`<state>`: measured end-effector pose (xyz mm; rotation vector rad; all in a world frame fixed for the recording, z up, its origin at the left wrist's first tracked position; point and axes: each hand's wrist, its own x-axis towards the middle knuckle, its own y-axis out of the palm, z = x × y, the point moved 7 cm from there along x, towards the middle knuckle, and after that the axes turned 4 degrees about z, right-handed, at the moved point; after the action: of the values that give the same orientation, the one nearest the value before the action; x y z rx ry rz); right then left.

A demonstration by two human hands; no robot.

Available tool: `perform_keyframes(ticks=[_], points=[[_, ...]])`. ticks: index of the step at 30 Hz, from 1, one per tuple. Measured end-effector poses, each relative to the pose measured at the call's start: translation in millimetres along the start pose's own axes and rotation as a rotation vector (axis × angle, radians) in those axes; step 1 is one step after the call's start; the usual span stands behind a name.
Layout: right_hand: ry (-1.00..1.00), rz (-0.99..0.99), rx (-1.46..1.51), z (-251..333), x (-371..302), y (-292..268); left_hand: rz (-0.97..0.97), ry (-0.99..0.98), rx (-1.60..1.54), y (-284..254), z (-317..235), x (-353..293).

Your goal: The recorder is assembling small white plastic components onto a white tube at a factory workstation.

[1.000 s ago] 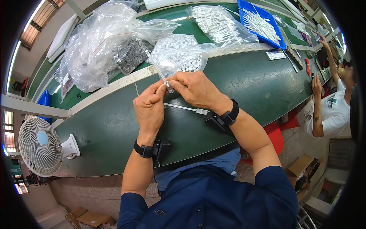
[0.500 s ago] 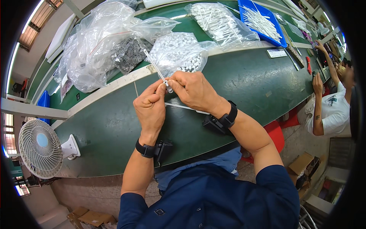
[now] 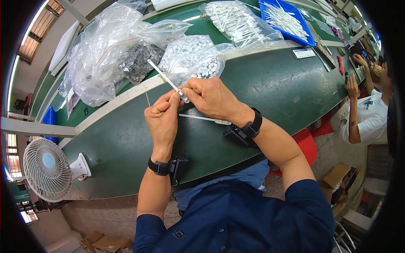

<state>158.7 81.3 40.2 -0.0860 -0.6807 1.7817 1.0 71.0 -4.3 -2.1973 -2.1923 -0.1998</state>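
Both my hands are raised over the green bench and meet at one slim white plastic stick [image 3: 162, 75] with a wider clear end. My left hand [image 3: 162, 120] pinches the stick near that end between thumb and fingers. Closed on the same spot from the other side is my right hand [image 3: 213, 99], its fingertips at the clear end; exactly what they grip there is partly hidden. The stick's thin part points up and left toward the bags. A second white stick [image 3: 202, 119] lies on the bench below my right hand.
Beyond my hands lie a clear bag of small white and grey parts [image 3: 190, 55], a bag of dark parts [image 3: 141, 63] and a bag of white sticks [image 3: 236, 21]. A blue tray [image 3: 310, 39] holds more sticks. A white fan [image 3: 48, 164] stands left; a co-worker [image 3: 363, 114] sits right.
The held stick has tilted, its thin far end swinging to the left. Both hands keep their pinch in almost the same place. The whole view has shifted slightly.
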Motion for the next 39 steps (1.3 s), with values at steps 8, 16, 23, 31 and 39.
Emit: perform_keyframes(ticks=[8,16,23,31,39], points=[[-0.216,-0.15,-0.07,8.2,-3.4,1.7,-0.071,-0.003,-0.175,4.3,-3.5,0.8],[-0.199,-0.17,-0.058,9.5,-3.9,-4.3,-0.027,0.062,-0.12,5.7,-10.8,1.7],[-0.226,-0.185,-0.037,12.7,-4.9,-7.2,-0.022,0.08,-0.092,3.1,-12.4,2.5],[-0.199,-0.156,-0.004,10.5,-3.8,-7.6,-0.002,0.091,-0.089,3.1,-14.9,1.1],[-0.25,-0.114,-0.037,11.4,-2.7,-5.9,0.004,0.157,0.028,3.1,-20.8,-0.8]])
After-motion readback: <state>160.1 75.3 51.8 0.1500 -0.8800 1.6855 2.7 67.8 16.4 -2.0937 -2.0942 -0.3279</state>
